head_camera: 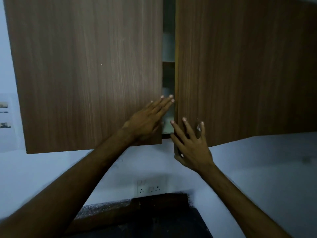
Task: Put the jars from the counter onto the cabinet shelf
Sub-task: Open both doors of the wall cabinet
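The only likely jars (168,45) I could see were pale, blurred shapes inside the cabinet, glimpsed through the narrow gap between its two doors. One stood above the cabinet shelf (168,62) and another below it. None showed on the dark tabletop (154,222) beneath.

The left hand (145,122) lay flat on the left door (85,74) near its free edge, fingers (164,102) straight and close together, holding nothing. The right hand (190,146) rested on the right door (240,66), fingers spread and straight, thumb at the lower corner; whether it hooked the edge I could not tell.

With fingertips so near the gap, I judged a door pushed shut might pinch them, or knock a jar standing close to the front.
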`<act>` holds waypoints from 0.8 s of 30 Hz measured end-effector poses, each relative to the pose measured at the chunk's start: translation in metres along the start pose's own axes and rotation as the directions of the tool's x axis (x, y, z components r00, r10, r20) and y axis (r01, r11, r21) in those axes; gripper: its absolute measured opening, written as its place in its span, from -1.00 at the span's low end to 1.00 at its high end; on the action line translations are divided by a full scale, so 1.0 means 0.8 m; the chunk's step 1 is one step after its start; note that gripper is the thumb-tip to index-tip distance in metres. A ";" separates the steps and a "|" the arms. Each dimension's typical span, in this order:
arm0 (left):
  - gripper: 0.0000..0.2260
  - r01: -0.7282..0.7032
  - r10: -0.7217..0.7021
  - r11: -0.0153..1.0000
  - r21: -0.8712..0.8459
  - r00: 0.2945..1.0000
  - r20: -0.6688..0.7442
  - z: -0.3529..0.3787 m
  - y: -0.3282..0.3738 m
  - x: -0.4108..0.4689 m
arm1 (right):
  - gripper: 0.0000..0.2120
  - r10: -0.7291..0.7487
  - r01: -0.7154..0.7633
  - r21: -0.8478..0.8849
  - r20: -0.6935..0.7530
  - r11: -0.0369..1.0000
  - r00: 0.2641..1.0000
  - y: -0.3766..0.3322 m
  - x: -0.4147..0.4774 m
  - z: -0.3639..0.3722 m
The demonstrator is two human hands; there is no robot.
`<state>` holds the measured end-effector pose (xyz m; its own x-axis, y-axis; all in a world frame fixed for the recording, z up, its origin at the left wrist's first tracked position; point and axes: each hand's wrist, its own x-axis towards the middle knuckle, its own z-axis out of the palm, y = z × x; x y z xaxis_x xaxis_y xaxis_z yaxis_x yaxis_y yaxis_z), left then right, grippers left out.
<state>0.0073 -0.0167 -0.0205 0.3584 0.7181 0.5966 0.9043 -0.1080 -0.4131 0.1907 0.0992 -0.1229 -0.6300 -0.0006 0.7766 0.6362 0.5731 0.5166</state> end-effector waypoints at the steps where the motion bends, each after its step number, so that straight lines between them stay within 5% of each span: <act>1: -0.36 -0.059 0.060 0.998 -0.015 0.998 0.002 0.001 0.007 0.005 | -0.36 -0.047 0.047 -0.003 -0.021 0.999 0.999 0.012 -0.011 -0.013; 8: -0.29 -0.342 0.305 0.935 -0.093 0.911 -0.278 -0.001 0.080 0.041 | -0.65 0.031 -0.017 0.083 -0.166 0.996 0.986 0.045 -0.071 -0.113; 13: -0.28 -0.477 0.424 0.870 -0.121 0.851 -0.311 -0.012 0.141 0.081 | -0.91 0.236 -0.226 0.072 -0.208 0.972 0.949 0.048 -0.116 -0.160; 20: -0.25 -0.603 0.511 0.786 -0.139 0.759 -0.404 -0.017 0.220 0.141 | -0.42 0.613 -0.581 0.199 -0.188 0.789 0.767 0.057 -0.149 -0.208; 24: -0.20 -0.656 0.500 0.727 -0.202 0.707 -0.500 -0.012 0.274 0.180 | -0.28 0.693 -0.702 0.043 -0.207 0.711 0.690 0.089 -0.165 -0.215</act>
<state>0.2591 0.0564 -0.0190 0.8216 0.1105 0.5592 0.4688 -0.6889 -0.5528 0.3961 -0.0011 -0.1269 0.0986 0.2272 0.9689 0.8753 0.4435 -0.1930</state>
